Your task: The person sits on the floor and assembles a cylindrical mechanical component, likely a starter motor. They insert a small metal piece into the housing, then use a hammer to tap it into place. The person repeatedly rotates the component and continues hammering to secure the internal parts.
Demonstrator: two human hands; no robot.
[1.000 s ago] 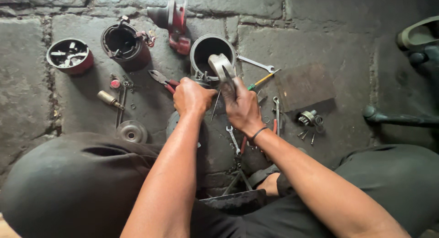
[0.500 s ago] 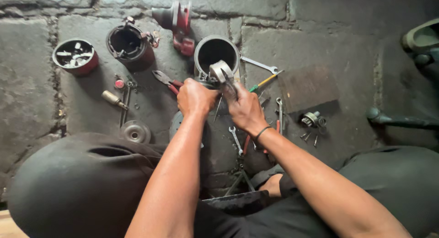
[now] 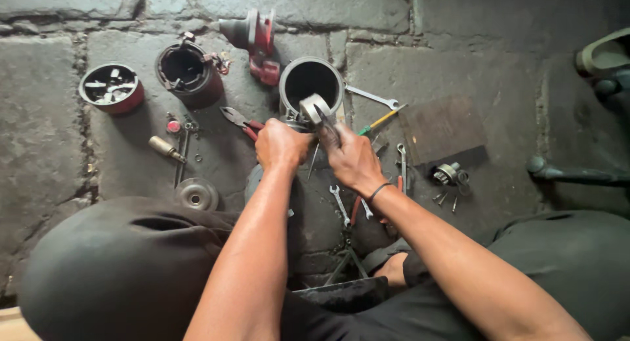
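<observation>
My left hand (image 3: 281,146) grips a round grey metal part (image 3: 311,109) held above the stone floor, just in front of an open metal cylinder housing (image 3: 311,82). My right hand (image 3: 354,161), a dark band on its wrist, holds a thin dark tool (image 3: 326,123) whose tip rests against that round part. Both hands are close together, nearly touching. My knees in dark cloth frame the bottom of the view.
On the floor lie red-handled pliers (image 3: 240,121), a screwdriver (image 3: 380,122), several wrenches (image 3: 371,97), a red bowl of small parts (image 3: 111,88), a dark motor housing (image 3: 186,71), a red end cover (image 3: 257,40), a metal disc (image 3: 197,195), a small gear assembly with screws (image 3: 448,176) and a dark flat plate (image 3: 441,127).
The view has shifted slightly; my hands stay together on the round part, with the right hand's tool working against it.
</observation>
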